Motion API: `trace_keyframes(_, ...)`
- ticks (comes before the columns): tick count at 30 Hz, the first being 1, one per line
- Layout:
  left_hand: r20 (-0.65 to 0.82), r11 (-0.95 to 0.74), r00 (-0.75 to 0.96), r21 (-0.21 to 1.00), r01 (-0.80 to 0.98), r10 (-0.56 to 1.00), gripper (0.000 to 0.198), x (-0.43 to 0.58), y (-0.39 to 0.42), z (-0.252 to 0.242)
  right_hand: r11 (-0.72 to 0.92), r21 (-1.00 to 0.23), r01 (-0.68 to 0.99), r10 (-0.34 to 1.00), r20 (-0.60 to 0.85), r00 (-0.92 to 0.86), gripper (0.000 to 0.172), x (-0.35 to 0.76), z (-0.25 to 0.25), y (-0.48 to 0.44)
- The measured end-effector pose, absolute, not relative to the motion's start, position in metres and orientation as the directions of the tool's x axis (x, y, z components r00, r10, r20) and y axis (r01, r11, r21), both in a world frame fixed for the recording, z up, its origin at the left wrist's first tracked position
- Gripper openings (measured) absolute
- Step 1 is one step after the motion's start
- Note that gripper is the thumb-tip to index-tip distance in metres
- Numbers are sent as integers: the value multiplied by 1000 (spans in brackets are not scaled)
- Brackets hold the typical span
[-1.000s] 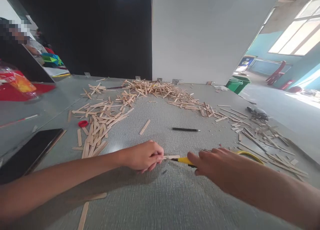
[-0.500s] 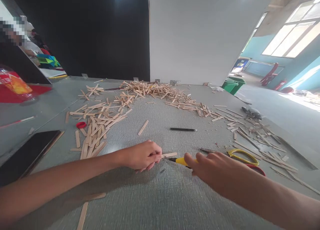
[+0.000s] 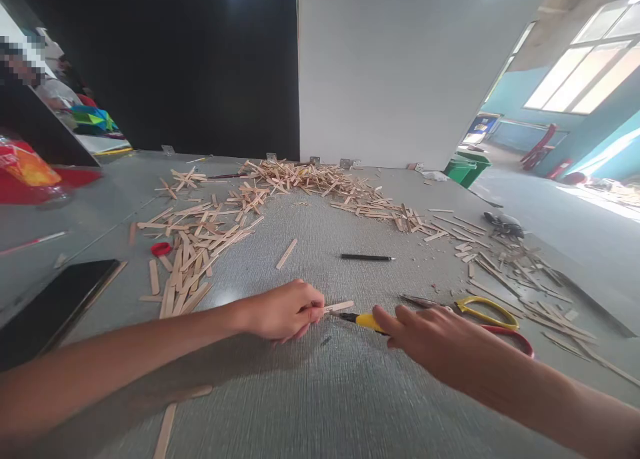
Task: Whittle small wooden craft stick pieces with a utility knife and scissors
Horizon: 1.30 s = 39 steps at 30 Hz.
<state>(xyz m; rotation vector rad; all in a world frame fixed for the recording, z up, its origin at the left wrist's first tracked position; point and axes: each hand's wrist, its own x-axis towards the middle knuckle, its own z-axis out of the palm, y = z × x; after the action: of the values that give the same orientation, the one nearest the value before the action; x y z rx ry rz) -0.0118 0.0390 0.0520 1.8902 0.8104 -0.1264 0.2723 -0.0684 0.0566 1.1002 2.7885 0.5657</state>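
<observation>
Stick (image 3: pixel 342 306), pale and slim, held low in the view at about 6 o'clock, over the table (image 3: pixel 310 392); whether it touches the surface cannot be judged. At its 9 o'clock end the left hand (image 3: pixel 290 309) pinches it, fingers curled in and hiding that end. At 3 o'clock the right hand (image 3: pixel 425 330) grips a yellow cutter (image 3: pixel 369 321), its thin tip at or against the stick just beside the left hand; contact is too small to confirm. From the stick, a pen (image 3: pixel 367 257) lies at 1 o'clock, a loose strip (image 3: pixel 287 254) at 10 and a heap (image 3: pixel 300 177) at 11. Scissors (image 3: pixel 463 303) lie at 3 o'clock, partly behind the right hand.

Likely risks: the tip points toward the left fingers, so pushing too hard could make it slip and cut them. Twisting it might split the stick along its grain. A loose pinch could let the stick turn.
</observation>
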Motion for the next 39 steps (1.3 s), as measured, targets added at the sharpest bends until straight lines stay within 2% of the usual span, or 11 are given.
trace_keyframes(5, -424, -256, 769, 770, 584, 479, 32, -11, 39, 51, 684, 369, 629, 660, 54, -750, 46, 271, 48, -76)
trace_keyframes(8, -414, -274, 773, 766, 581, 481, 33, -11, 39, 52, 533, 462, 709, 704, 222, -674, 36, 248, 56, -90)
trace_keyframes(11, -418, -271, 767, 763, 587, 486, 34, -12, 40, 51, 603, 471, 644, 673, 132, -728, 44, 256, 51, -82)
trace_keyframes(13, -425, -264, 761, 759, 595, 491, 35, -12, 40, 51, 651, 403, 644, 670, 95, -736, 43, 273, 43, -70)
trace_keyframes(17, -423, -259, 756, 759, 597, 500, 36, -11, 38, 52, 664, 408, 626, 649, 102, -754, 46, 274, 40, -70)
trace_keyframes(21, -419, -264, 762, 763, 590, 493, 37, -10, 38, 55, 497, 506, 704, 689, 262, -675, 36, 245, 55, -87)
trace_keyframes(25, -433, -263, 758, 755, 600, 488, 38, -11, 39, 56, 664, 443, 602, 628, 105, -771, 49, 266, 54, -68)
trace_keyframes(26, -434, -263, 756, 753, 603, 489, 39, -11, 39, 56, 687, 416, 596, 619, 95, -780, 45, 274, 51, -63)
trace_keyframes(28, -435, -267, 755, 750, 605, 490, 39, -10, 39, 56, 686, 410, 602, 620, 104, -778, 38, 280, 46, -61)
trace_keyframes(35, -406, -323, 766, 733, 599, 499, 36, -10, 38, 56, 506, 522, 687, 672, 260, -693, 36, 234, 47, -96)
trace_keyframes(39, -414, -323, 757, 723, 610, 505, 35, -12, 39, 54, 651, 446, 614, 637, 119, -761, 53, 268, 48, -64)
